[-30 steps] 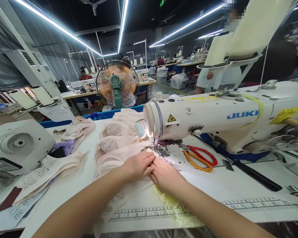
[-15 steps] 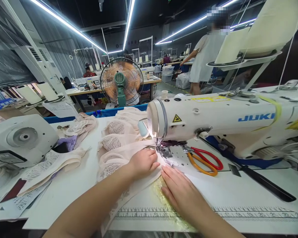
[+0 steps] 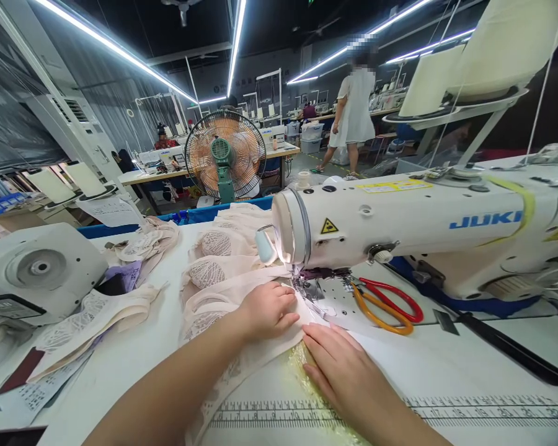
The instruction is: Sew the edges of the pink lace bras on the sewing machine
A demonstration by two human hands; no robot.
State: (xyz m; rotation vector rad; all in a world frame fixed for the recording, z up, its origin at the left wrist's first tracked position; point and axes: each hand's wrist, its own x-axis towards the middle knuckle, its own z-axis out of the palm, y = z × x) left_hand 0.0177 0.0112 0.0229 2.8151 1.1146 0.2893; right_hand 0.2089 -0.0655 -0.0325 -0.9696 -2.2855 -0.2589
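Note:
A string of beige lace bras (image 3: 208, 274) lies left of the white sewing machine (image 3: 400, 217); the nearest one runs under the needle area. Close to the presser foot (image 3: 302, 285), my left hand (image 3: 270, 310) has its fingers bent on the beige fabric, thumb apart, gripping it. My right hand (image 3: 341, 359) rests flat at the fabric's right edge, fingers stretched forward. Under its palm side runs a shiny yellow strip (image 3: 302, 365). The stitching point is partly hidden by the machine head.
Orange-and-red-handled scissors (image 3: 390, 306) and a black-handled tool (image 3: 516, 350) lie to the right. A printed ruler (image 3: 270, 415) runs along the front. Another machine part (image 3: 41, 266) and more bra pieces (image 3: 97, 310) are at left. Behind stand a fan (image 3: 225, 155) and a walking person (image 3: 353, 111).
The person in the background has walked leftward and farther away. The view has shifted slightly. Both hands keep nearly the same places on the fabric.

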